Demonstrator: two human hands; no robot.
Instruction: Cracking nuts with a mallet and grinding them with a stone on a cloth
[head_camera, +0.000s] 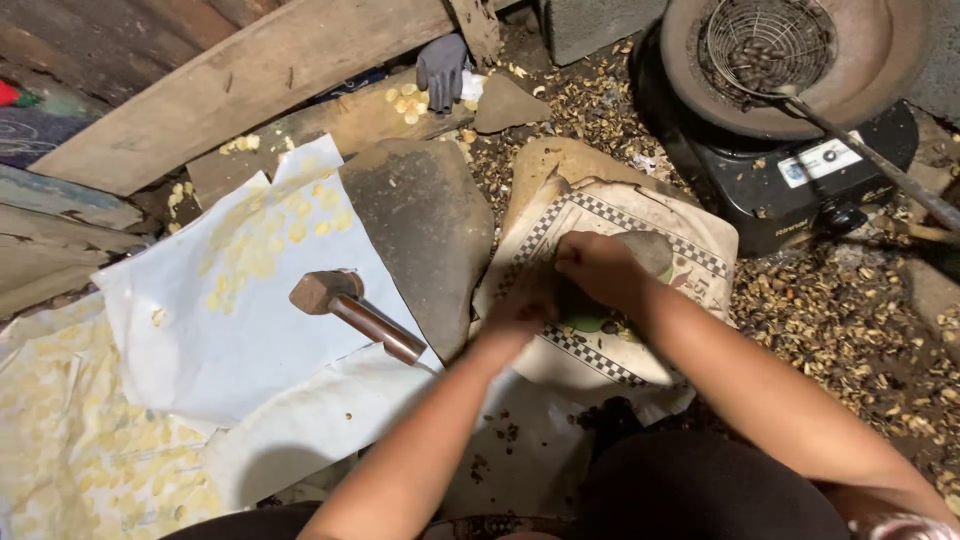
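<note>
Ground (860, 330) was dirt, littered with nut shells and husk bits, thickest at right. Wooden plank (250, 80) ran diagonally across the top left. White sheet (230, 330) lay spread at left, with pale yellow flattened pieces (270, 235) laid out on its upper part; more of the same sat on the patterned cloth (70, 440) at lower left. Black stove (790, 170) stood top right, carrying a round pan (880, 60) with a wire basket (770, 40) of dark nuts inside; the basket's long handle ran off to the right edge. Checker-edged sack (660, 230) was draped over a hump at centre right. Flat dark stone (420, 230) lay just left of it, touching the sheet. Hammer (350, 310) rested untouched on the sheet, head up-left, handle pointing toward the left forearm. Grey glove (442, 68) lay by the plank's end, near a small triangular stone (505, 103).

Both hands were on the sack, close together. Right hand (600, 265) had fingers curled down, closed around a small dark item against the sack's middle; couldn't tell what the item was. Left hand (520, 315) was motion-blurred, fingers bunched at the same spot, just beside the right; couldn't tell whether it gripped anything.
</note>
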